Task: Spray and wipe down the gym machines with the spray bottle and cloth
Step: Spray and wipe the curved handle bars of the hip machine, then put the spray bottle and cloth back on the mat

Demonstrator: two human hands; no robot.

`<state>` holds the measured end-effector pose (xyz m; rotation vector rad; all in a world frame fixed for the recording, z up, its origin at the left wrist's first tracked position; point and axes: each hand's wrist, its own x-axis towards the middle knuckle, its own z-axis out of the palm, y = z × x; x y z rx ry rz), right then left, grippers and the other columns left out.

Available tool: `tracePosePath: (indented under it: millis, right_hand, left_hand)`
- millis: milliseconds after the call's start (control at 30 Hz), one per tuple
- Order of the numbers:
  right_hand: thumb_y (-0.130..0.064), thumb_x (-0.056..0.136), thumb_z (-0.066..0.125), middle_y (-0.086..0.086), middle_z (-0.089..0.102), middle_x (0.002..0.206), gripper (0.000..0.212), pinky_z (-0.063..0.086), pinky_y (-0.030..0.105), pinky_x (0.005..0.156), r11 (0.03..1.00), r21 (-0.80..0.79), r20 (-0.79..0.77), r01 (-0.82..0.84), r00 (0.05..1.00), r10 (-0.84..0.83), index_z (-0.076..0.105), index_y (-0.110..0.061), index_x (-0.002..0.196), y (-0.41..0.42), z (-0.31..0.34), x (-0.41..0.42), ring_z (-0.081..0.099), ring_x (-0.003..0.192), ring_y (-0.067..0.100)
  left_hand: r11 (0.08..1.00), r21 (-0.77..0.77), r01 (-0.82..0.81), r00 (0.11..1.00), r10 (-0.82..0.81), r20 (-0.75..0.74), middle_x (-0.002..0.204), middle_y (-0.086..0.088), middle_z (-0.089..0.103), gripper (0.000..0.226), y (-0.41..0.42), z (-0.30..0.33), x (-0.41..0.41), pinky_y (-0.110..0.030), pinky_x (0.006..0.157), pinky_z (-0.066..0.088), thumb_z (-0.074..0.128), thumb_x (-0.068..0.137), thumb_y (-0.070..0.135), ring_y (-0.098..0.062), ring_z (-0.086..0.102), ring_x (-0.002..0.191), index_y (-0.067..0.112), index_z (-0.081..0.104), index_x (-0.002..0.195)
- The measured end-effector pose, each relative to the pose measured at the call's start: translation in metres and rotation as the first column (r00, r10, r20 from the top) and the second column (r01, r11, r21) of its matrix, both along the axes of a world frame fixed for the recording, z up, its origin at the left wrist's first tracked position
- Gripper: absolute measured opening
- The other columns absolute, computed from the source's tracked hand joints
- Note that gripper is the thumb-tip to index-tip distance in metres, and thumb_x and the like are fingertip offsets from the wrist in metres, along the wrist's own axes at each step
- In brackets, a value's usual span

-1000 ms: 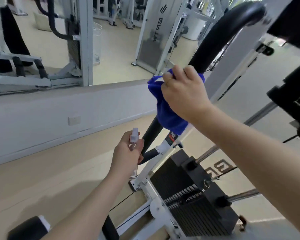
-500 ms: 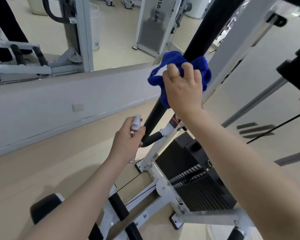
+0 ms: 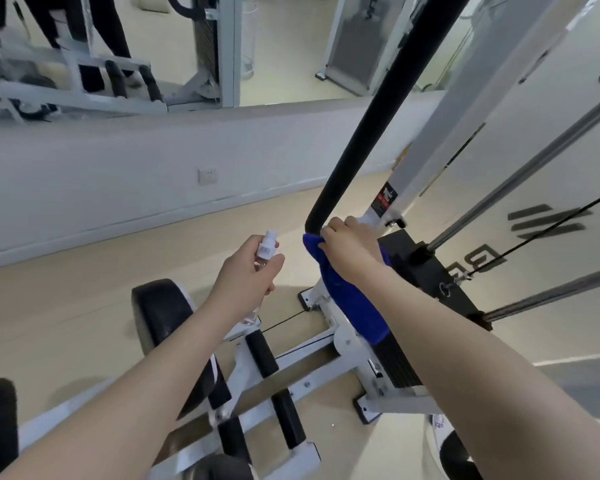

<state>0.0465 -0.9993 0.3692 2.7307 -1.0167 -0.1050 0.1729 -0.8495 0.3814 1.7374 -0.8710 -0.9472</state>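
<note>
Right hand (image 3: 349, 251) sits at the bottom end of the black padded bar (image 3: 388, 116), fingers (image 3: 329, 233) curled shut around a blue cloth (image 3: 347, 299) pressed against the bar's lower tip; most of the cloth hangs loose below the fingers, draped over the white frame (image 3: 333, 337). Left hand (image 3: 246, 275) is just beside it, to the left of the right fingers and apart from the machine, fingers wrapped closed around a small clear spray bottle (image 3: 265, 251), white nozzle poking out above the fist and aimed roughly toward the bar. I can't tell whether a finger rests on the pump. Progress, as I judge it: the cloth is at the very end of the padded bar, so this stroke looks close to finished, though nothing here shows me whether the padding above is wet or already wiped. Clearly left on this machine: the black weight stack (image 3: 426, 271) right of the cloth-holding fingers, the steel guide rods (image 3: 520, 161) running up from it, the foot rollers (image 3: 260, 355) below both hands, and the round black pad (image 3: 160, 317) below-left of the bottle hand. More machines stand in the mirror (image 3: 284, 46) beyond, so I'd put the whole job at an early-to-middle stage. No sign of spray mist in the air.
</note>
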Motion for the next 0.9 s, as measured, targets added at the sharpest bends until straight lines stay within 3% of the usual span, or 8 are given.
tracePosePath:
  millis: [67, 167, 300, 433, 567, 700, 800, 900]
  right_hand:
    - [-0.027, 0.099, 0.038, 0.004, 0.057, 0.114, 0.026, 0.039, 0.035, 0.082, 0.999, 0.051, 0.108, -0.002, 0.994, -0.004, 0.056, -0.015, 0.112, 0.016, 0.006, -0.006, 0.049, 0.103, 0.024]
    - [-0.030, 0.098, 0.037, 0.005, 0.058, 0.111, 0.029, 0.043, 0.037, 0.084, 0.973, 0.216, 0.289, 0.087, 0.946, -0.149, 0.058, -0.015, 0.109, 0.037, 0.006, -0.018, 0.051, 0.102, 0.025]
    - [-0.027, 0.092, 0.050, 0.005, 0.061, 0.102, 0.019, 0.050, 0.042, 0.082, 0.830, 0.553, 0.419, 0.070, 0.838, -0.350, 0.057, -0.015, 0.105, 0.080, 0.000, -0.036, 0.058, 0.095, 0.024]
    - [-0.023, 0.091, 0.051, 0.003, 0.062, 0.092, 0.013, 0.047, 0.032, 0.071, 0.829, 0.551, 0.530, -0.098, 0.809, -0.256, 0.058, -0.013, 0.095, 0.128, 0.019, -0.055, 0.058, 0.083, 0.020]
    - [-0.024, 0.094, 0.047, 0.005, 0.061, 0.085, 0.020, 0.046, 0.033, 0.071, 0.752, 0.588, 0.604, -0.299, 0.781, -0.161, 0.056, -0.007, 0.095, 0.182, 0.057, -0.058, 0.055, 0.078, 0.020]
    - [-0.019, 0.090, 0.045, 0.007, 0.055, 0.073, 0.020, 0.041, 0.037, 0.067, 0.609, 0.664, 0.569, -0.434, 0.821, -0.036, 0.052, -0.002, 0.081, 0.249, 0.074, -0.032, 0.050, 0.072, 0.024]
    - [-0.016, 0.090, 0.043, 0.004, 0.049, 0.068, 0.019, 0.039, 0.034, 0.066, 0.402, 0.782, 0.513, -0.477, 0.858, 0.021, 0.046, -0.010, 0.072, 0.330, 0.074, -0.018, 0.046, 0.068, 0.019]
    - [-0.019, 0.090, 0.047, 0.005, 0.048, 0.071, 0.019, 0.037, 0.032, 0.066, 0.247, 0.827, 0.465, -0.505, 0.862, 0.204, 0.045, -0.011, 0.073, 0.415, 0.065, -0.011, 0.044, 0.068, 0.017]
  left_hand:
    - [0.999, 0.001, -0.033, 0.999, 0.033, 0.000, 0.077, -0.001, 0.058, 0.014, 0.010, 0.003, -0.017, -0.032, 0.065, 0.047, 0.049, 0.093, 0.026, -0.016, 0.054, 0.061, 0.024, 0.053, 0.107]
    - [0.997, -0.042, -0.070, 0.995, 0.067, -0.069, 0.077, -0.002, 0.054, 0.013, 0.024, 0.007, -0.042, -0.035, 0.066, 0.046, 0.041, 0.096, 0.019, -0.018, 0.050, 0.063, 0.022, 0.052, 0.102]
    - [0.979, -0.088, -0.184, 0.982, 0.179, -0.063, 0.079, 0.000, 0.053, 0.020, 0.062, 0.012, -0.076, -0.035, 0.070, 0.044, 0.034, 0.098, 0.016, -0.020, 0.051, 0.070, 0.019, 0.051, 0.108]
    - [0.910, -0.176, -0.375, 0.926, 0.361, -0.108, 0.085, 0.002, 0.055, 0.015, 0.114, 0.019, -0.098, -0.037, 0.071, 0.047, 0.036, 0.099, 0.018, -0.017, 0.055, 0.070, 0.022, 0.050, 0.101]
    - [0.844, -0.225, -0.487, 0.873, 0.477, -0.104, 0.089, -0.005, 0.057, 0.022, 0.182, 0.031, -0.121, -0.037, 0.075, 0.053, 0.036, 0.100, 0.016, -0.018, 0.058, 0.074, 0.023, 0.051, 0.113]
    - [0.764, -0.192, -0.616, 0.788, 0.593, -0.167, 0.074, -0.002, 0.053, 0.031, 0.263, 0.036, -0.135, -0.041, 0.071, 0.048, 0.032, 0.097, 0.005, -0.018, 0.054, 0.063, 0.026, 0.054, 0.099]
    - [0.692, -0.130, -0.710, 0.704, 0.699, -0.127, 0.075, -0.003, 0.054, 0.028, 0.346, 0.034, -0.149, -0.040, 0.069, 0.047, 0.033, 0.095, 0.005, -0.018, 0.053, 0.063, 0.019, 0.056, 0.102]
    - [0.617, -0.069, -0.784, 0.620, 0.783, -0.045, 0.077, -0.001, 0.057, 0.027, 0.431, 0.025, -0.173, -0.034, 0.065, 0.048, 0.035, 0.095, 0.008, -0.014, 0.053, 0.064, 0.022, 0.057, 0.101]
